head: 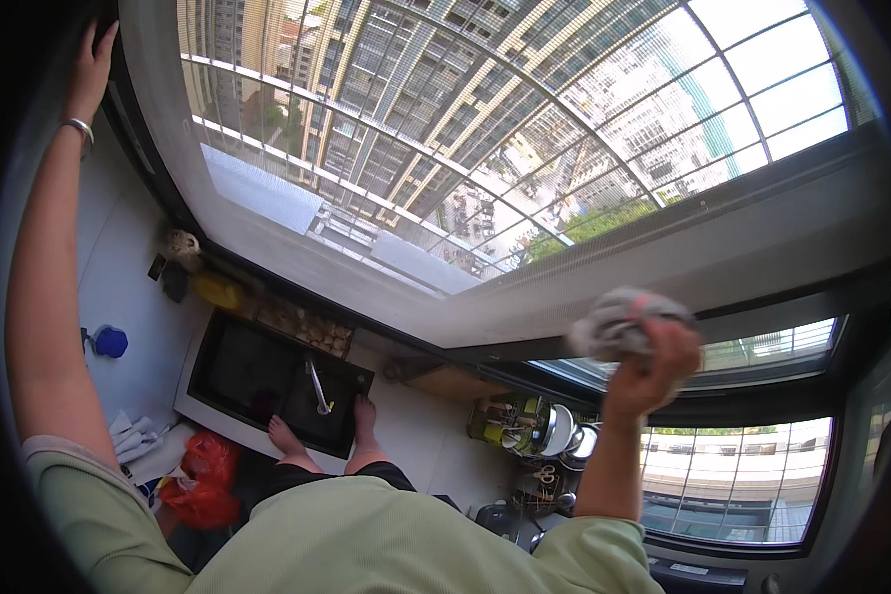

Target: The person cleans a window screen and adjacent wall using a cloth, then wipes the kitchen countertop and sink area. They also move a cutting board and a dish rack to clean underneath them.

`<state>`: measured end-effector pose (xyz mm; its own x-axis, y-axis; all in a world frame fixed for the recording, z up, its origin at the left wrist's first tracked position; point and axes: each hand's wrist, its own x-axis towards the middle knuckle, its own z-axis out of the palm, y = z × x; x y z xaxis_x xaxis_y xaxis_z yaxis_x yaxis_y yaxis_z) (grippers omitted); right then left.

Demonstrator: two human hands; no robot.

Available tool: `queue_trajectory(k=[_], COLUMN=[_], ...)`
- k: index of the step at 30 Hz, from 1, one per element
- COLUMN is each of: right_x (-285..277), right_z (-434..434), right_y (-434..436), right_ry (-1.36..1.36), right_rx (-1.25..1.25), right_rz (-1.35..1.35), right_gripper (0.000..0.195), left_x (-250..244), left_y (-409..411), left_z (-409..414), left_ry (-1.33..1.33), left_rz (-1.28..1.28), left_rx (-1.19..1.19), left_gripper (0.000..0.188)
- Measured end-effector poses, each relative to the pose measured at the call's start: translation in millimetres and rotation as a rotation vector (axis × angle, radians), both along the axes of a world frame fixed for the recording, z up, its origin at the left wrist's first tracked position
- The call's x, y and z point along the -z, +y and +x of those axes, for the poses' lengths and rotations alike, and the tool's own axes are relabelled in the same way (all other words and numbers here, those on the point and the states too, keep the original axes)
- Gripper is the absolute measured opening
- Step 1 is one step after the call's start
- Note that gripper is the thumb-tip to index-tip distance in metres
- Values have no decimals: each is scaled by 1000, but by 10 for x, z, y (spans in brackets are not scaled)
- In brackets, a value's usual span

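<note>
A crumpled grey cloth [624, 323] with a reddish patch is gripped in my right hand [664, 364], slightly blurred, in front of the lower part of the window frame [750, 256]. High at the left, my left hand [93, 63], with a metal bangle on its wrist, rests against the dark edge of the window frame with its fingers extended; nothing shows in it. A large window screen [416, 148] spans the upper view, with metal bars and tall buildings behind it.
My bare feet [289, 438] are at a dark sink [249, 364] with a faucet [317, 390]. Beyond it lies a tray of pale lumpy items [312, 330]. A dish rack with bowls [557, 431] stands right; a red plastic bag [204, 482] is lower left. Blue object [110, 341] at left.
</note>
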<state>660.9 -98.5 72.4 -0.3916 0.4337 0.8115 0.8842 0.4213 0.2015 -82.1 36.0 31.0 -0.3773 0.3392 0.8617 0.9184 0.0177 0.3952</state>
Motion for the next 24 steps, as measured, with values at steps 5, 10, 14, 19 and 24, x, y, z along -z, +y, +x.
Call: queue_trajectory(k=[5,10,14,19,24], right_x=[-388,2082,2953,2152,1689], right_z=[164,-172,-193,-470,-1242], right_y=[372,65,-95,-289,-520], right_ry=[242,27,330,1495,1669], right_rx=[-9,-102,278,-71,-399], right_rz=[336,-536,-1082,-1449,-1762], right_gripper=[28,32,29,34,41], left_x=[-119,-180,-207,688,1557], left_y=[-115,-64,-291,-941,-2210], left_z=[198,418,395,2125,4159], left_ry=[-58,-124,-10,-405,-1170], left_rz=[-1,-109,-45,16,-781], left_rx=[-11,-68,-129,440,1376], left_gripper=[60,64,61,67,102])
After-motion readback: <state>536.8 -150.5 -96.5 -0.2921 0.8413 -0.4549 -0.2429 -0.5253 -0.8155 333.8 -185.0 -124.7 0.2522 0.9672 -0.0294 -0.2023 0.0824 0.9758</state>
